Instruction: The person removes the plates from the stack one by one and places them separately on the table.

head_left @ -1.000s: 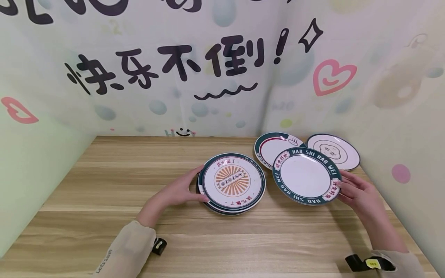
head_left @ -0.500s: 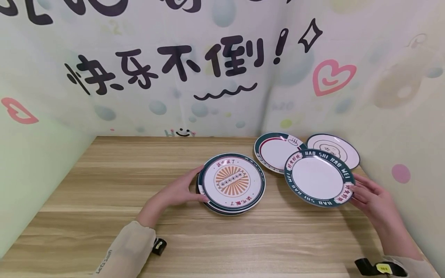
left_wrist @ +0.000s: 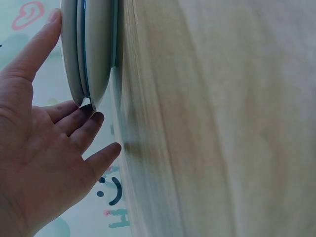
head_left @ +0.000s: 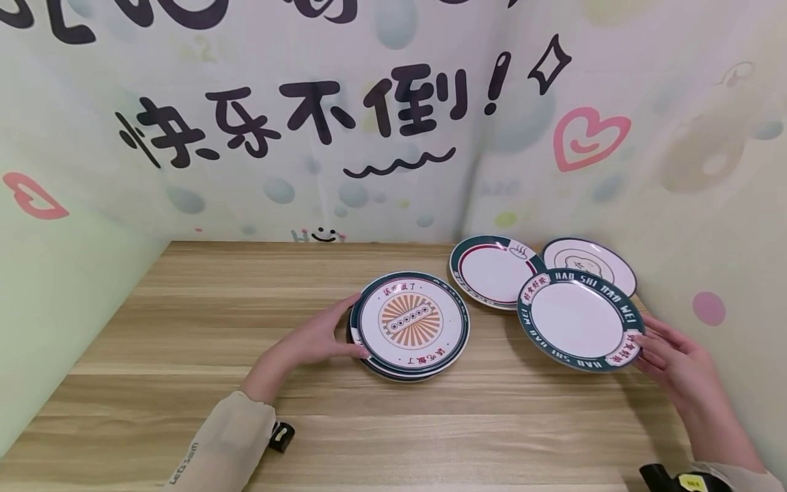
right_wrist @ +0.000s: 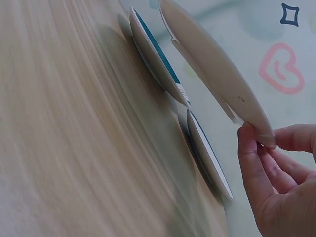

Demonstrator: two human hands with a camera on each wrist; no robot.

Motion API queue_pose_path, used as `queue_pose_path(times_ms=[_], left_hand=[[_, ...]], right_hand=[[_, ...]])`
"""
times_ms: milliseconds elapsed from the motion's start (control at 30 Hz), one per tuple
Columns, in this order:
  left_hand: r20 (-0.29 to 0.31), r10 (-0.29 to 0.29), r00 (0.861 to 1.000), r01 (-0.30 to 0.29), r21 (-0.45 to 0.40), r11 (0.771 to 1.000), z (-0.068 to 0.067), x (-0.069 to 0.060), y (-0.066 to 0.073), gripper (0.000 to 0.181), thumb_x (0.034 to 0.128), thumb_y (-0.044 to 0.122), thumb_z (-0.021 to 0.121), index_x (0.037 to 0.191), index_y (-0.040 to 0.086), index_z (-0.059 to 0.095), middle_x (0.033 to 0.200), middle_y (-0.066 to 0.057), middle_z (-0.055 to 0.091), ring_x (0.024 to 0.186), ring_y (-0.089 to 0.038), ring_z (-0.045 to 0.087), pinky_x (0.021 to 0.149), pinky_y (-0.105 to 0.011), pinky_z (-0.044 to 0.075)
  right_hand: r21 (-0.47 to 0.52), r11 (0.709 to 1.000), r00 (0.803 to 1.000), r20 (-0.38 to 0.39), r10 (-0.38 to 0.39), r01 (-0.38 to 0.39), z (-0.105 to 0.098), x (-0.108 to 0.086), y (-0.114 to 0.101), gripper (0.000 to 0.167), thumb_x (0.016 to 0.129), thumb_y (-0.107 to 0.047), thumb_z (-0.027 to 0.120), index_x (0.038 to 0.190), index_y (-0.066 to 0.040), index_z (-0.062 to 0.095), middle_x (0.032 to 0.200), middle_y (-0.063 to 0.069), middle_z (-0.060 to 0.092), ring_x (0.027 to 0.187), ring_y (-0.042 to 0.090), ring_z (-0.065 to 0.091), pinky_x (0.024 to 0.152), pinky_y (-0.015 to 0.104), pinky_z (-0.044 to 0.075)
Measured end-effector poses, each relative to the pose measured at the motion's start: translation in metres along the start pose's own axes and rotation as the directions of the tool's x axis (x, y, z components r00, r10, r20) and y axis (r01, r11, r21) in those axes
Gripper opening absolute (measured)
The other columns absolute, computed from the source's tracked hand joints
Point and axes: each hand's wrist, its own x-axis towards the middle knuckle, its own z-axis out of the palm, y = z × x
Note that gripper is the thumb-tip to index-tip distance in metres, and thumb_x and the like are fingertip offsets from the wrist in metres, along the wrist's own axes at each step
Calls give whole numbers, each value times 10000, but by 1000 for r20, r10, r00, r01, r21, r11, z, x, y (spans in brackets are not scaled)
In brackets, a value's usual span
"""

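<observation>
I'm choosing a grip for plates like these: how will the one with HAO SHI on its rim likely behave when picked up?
The HAO SHI plate is probably stiff: held at one edge by the right hand, it shows no sag. With that edge grip, its far side may tend to dip. Its smooth-looking surface may be slippery.

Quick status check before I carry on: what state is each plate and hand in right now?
Plate stack: on the table, top plate face up
Lettered plate: raised, tilted, face up
Red-ringed plate: on the table, face up
Blue-rimmed plate: face up, partly hidden in head view
Left hand: touching the stack's rim
Right hand: pinching the lettered plate's rim
</observation>
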Motion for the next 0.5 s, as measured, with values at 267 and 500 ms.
queue_pose_path(times_ms=[267, 500], left_hand=[[0, 3, 1000, -3, -1, 1000, 1, 0, -1, 1129, 746, 536, 828, 1597, 122, 213, 1647, -138, 263, 1518, -360, 258, 1230, -549, 264], [0, 3, 1000, -3, -3, 1000, 1, 0, 1, 1125, 748, 530, 829, 1597, 125, 211, 1649, -132, 259, 1520, -353, 256, 1232, -542, 265]], right_hand=[[40, 999, 999, 25, -28, 27, -12, -3, 0, 388, 1004, 28, 504, 1052, -246, 774, 911, -37, 774, 764, 117, 743, 660, 260, 624], [47, 998, 999, 3, -33, 32, -21, -5, 1, 379, 997, 30, 518, 1042, -242, 777, 902, -36, 775, 758, 115, 741, 652, 262, 623]])
